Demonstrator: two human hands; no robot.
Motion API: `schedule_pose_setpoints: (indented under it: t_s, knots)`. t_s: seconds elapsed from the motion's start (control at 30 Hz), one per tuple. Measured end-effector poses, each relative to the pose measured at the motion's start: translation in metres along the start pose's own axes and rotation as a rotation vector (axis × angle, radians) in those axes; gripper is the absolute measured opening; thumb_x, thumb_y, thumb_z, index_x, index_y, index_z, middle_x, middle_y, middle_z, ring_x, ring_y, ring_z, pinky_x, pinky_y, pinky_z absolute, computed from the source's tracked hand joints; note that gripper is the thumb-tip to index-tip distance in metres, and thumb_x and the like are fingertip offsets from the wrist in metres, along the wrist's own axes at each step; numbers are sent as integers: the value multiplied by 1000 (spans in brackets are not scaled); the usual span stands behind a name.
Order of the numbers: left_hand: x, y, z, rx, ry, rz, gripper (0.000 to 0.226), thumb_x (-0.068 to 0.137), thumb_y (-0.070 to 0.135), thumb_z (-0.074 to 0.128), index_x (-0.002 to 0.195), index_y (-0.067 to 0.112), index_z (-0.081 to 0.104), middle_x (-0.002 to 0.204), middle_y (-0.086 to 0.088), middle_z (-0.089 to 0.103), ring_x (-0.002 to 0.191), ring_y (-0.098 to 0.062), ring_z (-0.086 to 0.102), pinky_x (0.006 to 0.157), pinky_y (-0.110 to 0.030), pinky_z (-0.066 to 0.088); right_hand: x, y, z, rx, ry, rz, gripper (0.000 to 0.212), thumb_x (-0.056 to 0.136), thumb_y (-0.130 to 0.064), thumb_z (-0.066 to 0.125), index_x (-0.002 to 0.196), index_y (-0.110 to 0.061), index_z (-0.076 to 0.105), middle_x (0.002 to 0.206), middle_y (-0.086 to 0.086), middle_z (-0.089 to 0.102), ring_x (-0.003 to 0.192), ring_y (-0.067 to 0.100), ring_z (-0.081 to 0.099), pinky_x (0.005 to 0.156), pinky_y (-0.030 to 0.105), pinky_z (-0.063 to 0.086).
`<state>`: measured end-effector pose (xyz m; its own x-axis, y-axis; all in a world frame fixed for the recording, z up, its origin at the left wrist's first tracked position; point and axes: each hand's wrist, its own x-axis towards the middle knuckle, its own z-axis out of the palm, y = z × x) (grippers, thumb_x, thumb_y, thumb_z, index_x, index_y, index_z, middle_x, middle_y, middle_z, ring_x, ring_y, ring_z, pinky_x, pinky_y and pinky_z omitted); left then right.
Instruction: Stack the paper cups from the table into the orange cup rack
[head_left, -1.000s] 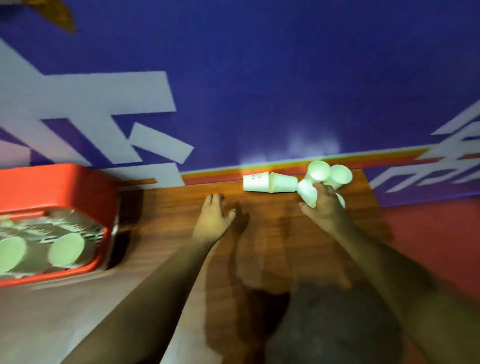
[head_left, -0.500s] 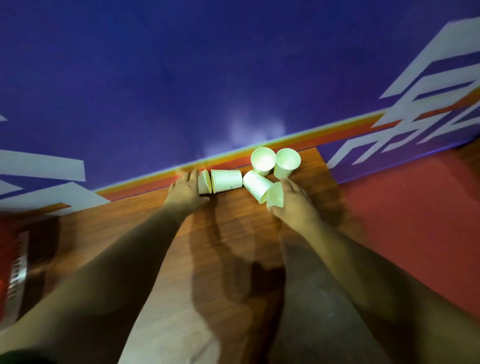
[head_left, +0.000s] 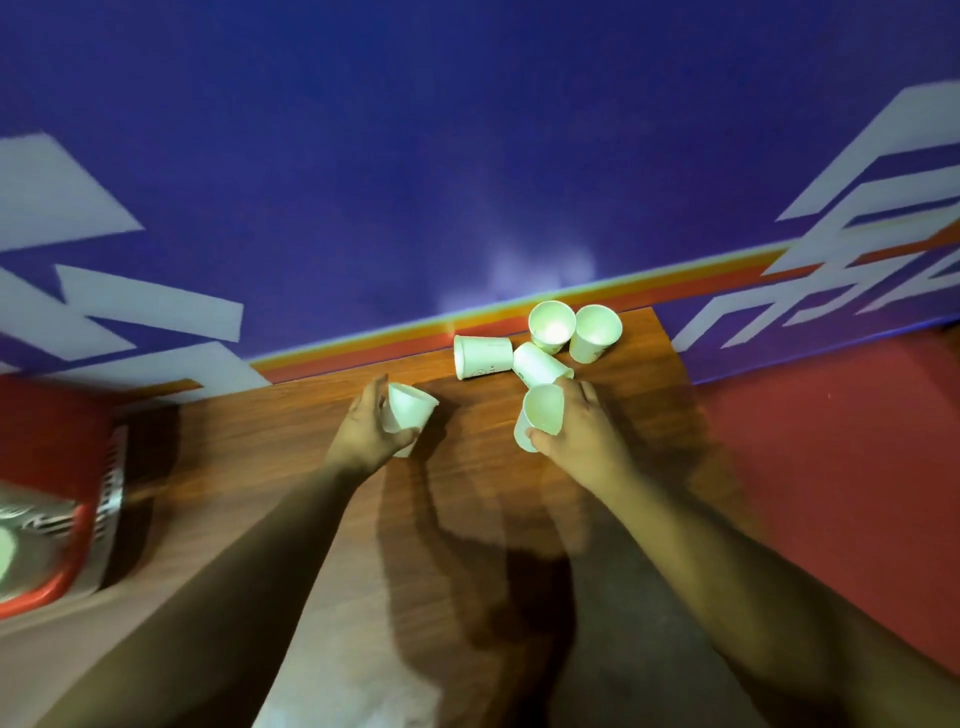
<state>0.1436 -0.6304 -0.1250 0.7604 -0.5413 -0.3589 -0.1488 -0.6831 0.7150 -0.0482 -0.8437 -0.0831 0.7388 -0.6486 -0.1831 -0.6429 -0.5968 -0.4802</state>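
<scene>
Head view: blue painted wall (head_left: 467, 156) behind brown wooden bench (head_left: 291, 441); orange plastic cup rack (head_left: 52, 587) at bench's left edge, blurred. Left hand (head_left: 363, 436) curls round one white paper cup (head_left: 410, 410), right hand (head_left: 582, 441) grips another paper cup (head_left: 543, 415). Near the back edge: two upright cups (head_left: 551, 325), two tipped cups (head_left: 483, 357).

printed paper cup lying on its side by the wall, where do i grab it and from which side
Probably its side wall near the open rim, fingers and thumb spanning the printed paper cup from above. It lies rim to the left, with bare table there, so come from the left; its base end seems to rest against another lying cup.
</scene>
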Motion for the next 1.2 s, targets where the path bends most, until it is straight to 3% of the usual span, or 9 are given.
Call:
schedule_pose_setpoints:
  t_s: [0.1,0.23,0.37,0.5,0.7,0.8,0.9,1.03,1.2]
  knots:
    - [-30,-8,-31,-128,53,23,96,71,38,86,148,36,30,141,-2,49,123,-21,53,105,-43,47,-12,-37,-1,48,-22,-37,83,78,-37,77,145,-15,33,148,5,39,132,26,44,99,37,46]
    - [-85,-15,-86,-267,155,80,74,79,28,83,138,34,39,127,11,52,113,-13,56,87,-26,51,-32,-100,7,92,-18,-129,82,73,-37,80,140,-12,41,139,7,48,128,28,46,102,39,44]
    - [-140,-47,-145,-381,260,80,74,76,26,84,135,37,39,128,7,55,114,-15,58,87,-33,56,-58,-171,25,134,-94,-179,75,75,-35,77,138,-15,42,135,5,48,123,26,49,98,37,44]
    - [-189,-92,-201,-363,392,77,77,61,37,81,127,34,39,123,6,56,111,-9,58,97,-34,51,-95,-238,54,173,-157,-268,75,77,-35,76,140,-19,38,139,-1,43,124,21,47,97,36,47]
    - [-237,-165,-269,-255,626,7,91,70,18,85,147,18,36,141,-2,46,125,-14,47,94,-29,44,-139,-323,104,149,-206,-338,77,79,-39,75,142,-23,34,142,-3,40,125,20,48,97,39,51]
    - [-242,-195,-286,-254,719,-51,88,76,14,84,149,12,34,143,-10,45,127,-26,49,96,-39,49,-152,-352,123,127,-218,-354,78,80,-41,74,143,-24,32,143,-3,39,125,20,48,96,37,53]
    - [-237,-215,-294,-233,730,-67,90,76,15,84,149,10,33,142,-13,44,128,-28,47,102,-44,47,-158,-370,139,111,-214,-358,77,81,-41,74,143,-25,32,142,-2,39,124,20,49,94,36,54]
    - [-222,-226,-293,-125,673,-22,88,75,10,83,148,11,34,141,-14,45,129,-30,45,105,-30,34,-161,-381,149,89,-202,-354,77,81,-41,74,143,-23,33,141,-2,40,124,19,49,92,32,54]
    - [-202,-239,-286,-5,565,-33,90,78,14,81,151,7,28,149,-18,38,134,-39,43,109,-46,37,-159,-384,155,49,-167,-270,78,80,-44,74,144,-26,32,143,-2,40,124,22,49,92,35,54]
